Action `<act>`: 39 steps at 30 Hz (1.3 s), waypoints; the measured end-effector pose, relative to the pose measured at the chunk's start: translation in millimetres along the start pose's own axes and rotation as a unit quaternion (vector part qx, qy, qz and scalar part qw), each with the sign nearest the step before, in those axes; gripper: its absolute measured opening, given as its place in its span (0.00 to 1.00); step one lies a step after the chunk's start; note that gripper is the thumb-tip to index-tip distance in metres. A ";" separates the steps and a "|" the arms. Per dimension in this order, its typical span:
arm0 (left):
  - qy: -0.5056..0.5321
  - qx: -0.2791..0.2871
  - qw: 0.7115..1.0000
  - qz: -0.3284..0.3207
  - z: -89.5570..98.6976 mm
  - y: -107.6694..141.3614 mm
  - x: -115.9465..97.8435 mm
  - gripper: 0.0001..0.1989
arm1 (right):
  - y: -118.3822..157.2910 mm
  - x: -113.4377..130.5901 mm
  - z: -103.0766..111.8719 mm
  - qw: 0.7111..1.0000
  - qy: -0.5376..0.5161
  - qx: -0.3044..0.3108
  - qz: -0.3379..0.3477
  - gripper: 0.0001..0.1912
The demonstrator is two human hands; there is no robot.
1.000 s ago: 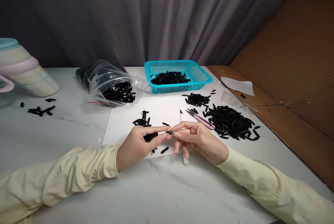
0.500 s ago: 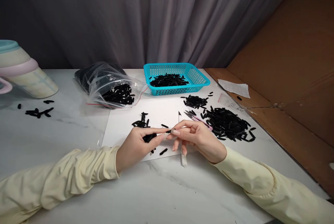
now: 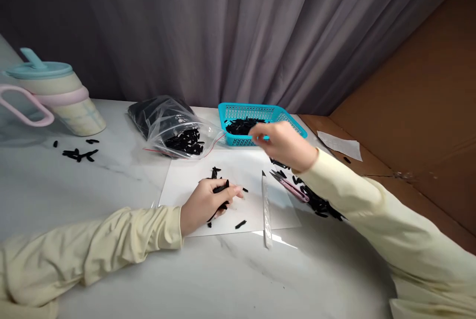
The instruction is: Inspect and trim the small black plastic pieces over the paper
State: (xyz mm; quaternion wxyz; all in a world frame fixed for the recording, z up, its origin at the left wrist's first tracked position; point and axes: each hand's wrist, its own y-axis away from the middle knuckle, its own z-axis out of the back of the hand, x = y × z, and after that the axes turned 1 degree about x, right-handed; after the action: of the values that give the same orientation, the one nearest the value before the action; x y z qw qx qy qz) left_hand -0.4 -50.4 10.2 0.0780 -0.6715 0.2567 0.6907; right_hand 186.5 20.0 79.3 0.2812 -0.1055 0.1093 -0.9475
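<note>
Left hand (image 3: pixel 204 203) curls loosely around black pieces (image 3: pixel 222 186); right hand (image 3: pixel 281 143), fingertips bent together, contents unclear, hovers near the blue basket (image 3: pixel 237 141).

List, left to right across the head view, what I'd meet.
Straw-lidded tumbler → clear resealable bag → left hand → white pen-shaped tool → pink-handled snips → paper slip.
</note>
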 end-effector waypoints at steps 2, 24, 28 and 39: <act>0.016 -0.008 1.000 -0.002 -0.1 -1.6 -0.7 0.17 | 29.0 24.0 -2.1 0.989 -0.070 0.126 0.042 0.09; -0.069 0.058 0.995 -0.039 0.1 2.9 5.0 0.19 | 103.9 51.4 -28.5 0.784 -0.566 0.170 -0.193 0.13; -0.156 0.082 0.981 -0.084 0.1 5.2 5.0 0.16 | 105.6 53.2 -32.8 0.766 -0.602 0.134 -0.183 0.13; -0.235 0.104 0.957 -0.136 0.5 6.4 6.9 0.13 | 110.3 55.1 -44.7 0.825 -0.539 0.086 -0.147 0.10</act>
State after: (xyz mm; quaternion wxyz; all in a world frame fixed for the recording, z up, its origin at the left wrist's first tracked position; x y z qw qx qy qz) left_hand -4.3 -57.2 5.1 0.2991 -0.5075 0.2077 0.7810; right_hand 185.9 -94.3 14.9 0.1607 -0.5896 -0.1584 -0.7755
